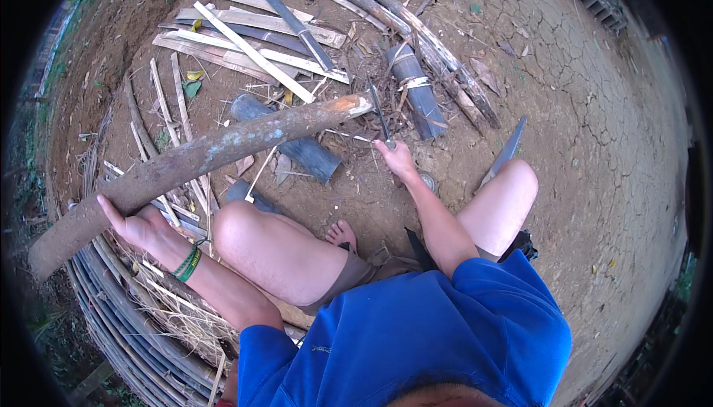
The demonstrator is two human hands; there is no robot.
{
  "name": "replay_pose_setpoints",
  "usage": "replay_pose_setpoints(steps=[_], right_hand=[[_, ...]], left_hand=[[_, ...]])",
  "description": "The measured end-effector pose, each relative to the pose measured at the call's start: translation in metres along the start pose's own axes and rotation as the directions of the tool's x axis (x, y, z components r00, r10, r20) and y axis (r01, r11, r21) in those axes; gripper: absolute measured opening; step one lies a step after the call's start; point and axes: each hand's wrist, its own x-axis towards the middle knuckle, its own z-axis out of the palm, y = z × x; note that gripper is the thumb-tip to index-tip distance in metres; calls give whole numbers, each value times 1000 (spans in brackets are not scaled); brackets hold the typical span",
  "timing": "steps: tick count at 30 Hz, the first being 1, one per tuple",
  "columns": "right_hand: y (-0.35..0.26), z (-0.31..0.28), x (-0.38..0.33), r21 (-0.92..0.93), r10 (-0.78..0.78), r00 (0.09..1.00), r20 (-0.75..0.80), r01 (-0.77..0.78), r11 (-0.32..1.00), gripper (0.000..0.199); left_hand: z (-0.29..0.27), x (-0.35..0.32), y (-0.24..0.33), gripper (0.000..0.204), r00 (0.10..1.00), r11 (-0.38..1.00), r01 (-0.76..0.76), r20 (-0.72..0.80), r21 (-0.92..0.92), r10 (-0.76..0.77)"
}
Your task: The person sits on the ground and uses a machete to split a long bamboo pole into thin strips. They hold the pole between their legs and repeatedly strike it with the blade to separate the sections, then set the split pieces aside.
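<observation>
A long, thick wooden log (223,143) slants across in front of me, its far right end pale and stripped of bark. My left hand (137,227) supports its near left part from below, thumb raised along the side and fingers mostly hidden behind the wood. In my closed right hand (399,160) is a knife, its dark narrow blade (379,111) pointing up and away at the log's pale end. Whether the blade touches the wood, I cannot tell. Just below that end lies a thick dark bamboo piece (316,158) on the dirt.
Split bamboo strips (249,54) lie scattered at the far left. Long poles (420,24) and a tied dark bamboo length (417,95) lie ahead. A bare grey blade (509,147) sticks out beside my right knee. Bundled thin poles (122,325) curve along the lower left.
</observation>
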Motion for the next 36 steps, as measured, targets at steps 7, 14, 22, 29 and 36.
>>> replay_pose_setpoints(steps=[7, 14, 22, 29, 36], right_hand=[[-19, -20, -5, -249, -33, 985, -170, -11, 968, 66], [-205, -52, -70, 311, -489, 859, -154, 512, 801, 60], [25, -7, 11, -349, 157, 958, -238, -236, 907, 83], [-138, -7, -28, 326, -353, 934, -65, 354, 877, 63], [42, 16, 27, -288, -24, 969, -246, -50, 956, 72]], left_hand=[[-11, 3, -1, 48, 1000, 995, 22, 7, -98, -22], [13, 32, 15, 38, 978, 979, -201, -49, 35, 203], [42, 8, 14, 37, 976, 976, -214, -38, 35, 215], [-3, 25, 14, 49, 988, 988, -151, 0, 22, 151], [9, 15, -1, 47, 986, 990, -120, -104, 71, 127]])
